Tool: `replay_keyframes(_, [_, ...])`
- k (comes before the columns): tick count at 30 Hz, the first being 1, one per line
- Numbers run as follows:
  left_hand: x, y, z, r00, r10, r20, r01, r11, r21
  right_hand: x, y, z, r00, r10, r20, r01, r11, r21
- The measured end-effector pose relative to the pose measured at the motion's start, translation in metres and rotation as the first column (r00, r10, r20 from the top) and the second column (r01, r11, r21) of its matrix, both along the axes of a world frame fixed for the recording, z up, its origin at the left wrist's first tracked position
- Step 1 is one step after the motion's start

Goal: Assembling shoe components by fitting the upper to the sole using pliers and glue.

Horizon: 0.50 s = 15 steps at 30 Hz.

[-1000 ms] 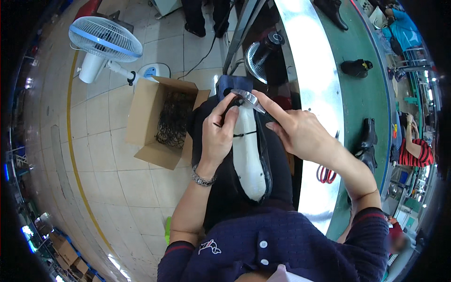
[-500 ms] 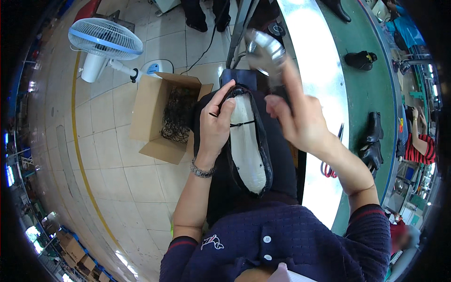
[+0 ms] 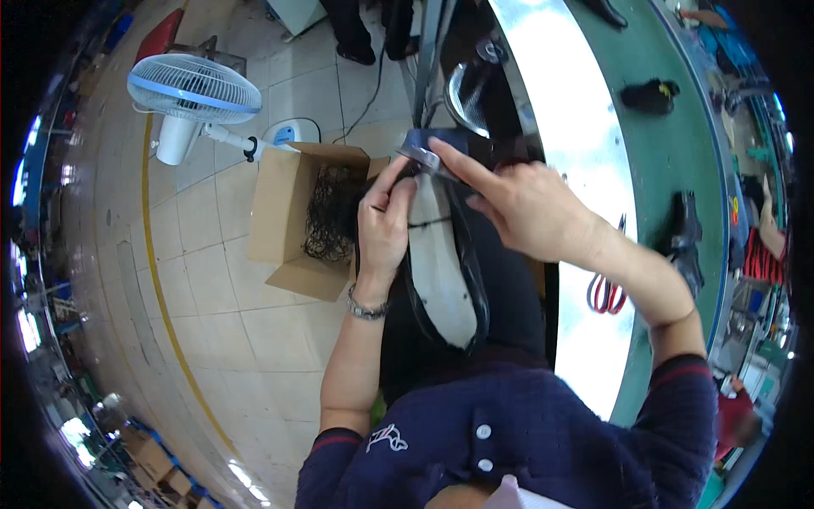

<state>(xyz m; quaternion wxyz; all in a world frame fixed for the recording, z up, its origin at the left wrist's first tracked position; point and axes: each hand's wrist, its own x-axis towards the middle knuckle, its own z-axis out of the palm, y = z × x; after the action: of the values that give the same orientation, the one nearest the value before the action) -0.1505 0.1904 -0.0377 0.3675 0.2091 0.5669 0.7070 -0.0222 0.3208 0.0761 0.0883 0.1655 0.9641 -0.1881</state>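
Observation:
A black shoe upper on a last lies bottom up across my lap, its pale sole side (image 3: 441, 271) facing me and a thin black cord crossing it. My left hand (image 3: 386, 225) is closed on the far end of the shoe, thumb and forefinger at its rim. My right hand (image 3: 538, 208) grips a hammer, forefinger stretched along it. The shiny metal hammer head (image 3: 421, 159) is down at the far end of the shoe, close by my left fingertips. Most of the handle is hidden by my hand.
An open cardboard box (image 3: 275, 204) with tangled black cords stands to the left, below a white-and-blue fan (image 3: 195, 89). On the right runs a metal-topped bench (image 3: 585, 127) bearing red-handled scissors (image 3: 606, 293). Beyond it, black shoes (image 3: 651, 97) rest on a green conveyor belt (image 3: 623, 59).
My right hand has brought the hammer down from its raised position to the far end of the shoe. My left hand keeps its hold there. The whole view has shifted slightly.

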Motion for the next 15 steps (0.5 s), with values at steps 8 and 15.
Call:
replay_keyframes(8, [-0.003,0.000,0.003,0.998,-0.059,0.038,0.059,0.998,-0.001,-0.002,0.000,-0.012,0.999,0.040,0.030,-0.040,0.999,-0.006])
replay_keyframes(15, [-0.015,0.016,0.020,0.987,-0.161,-0.004,0.158,0.970,-0.187,0.073,0.000,-0.032,0.740,-0.642,-0.201,0.555,0.751,-0.358])
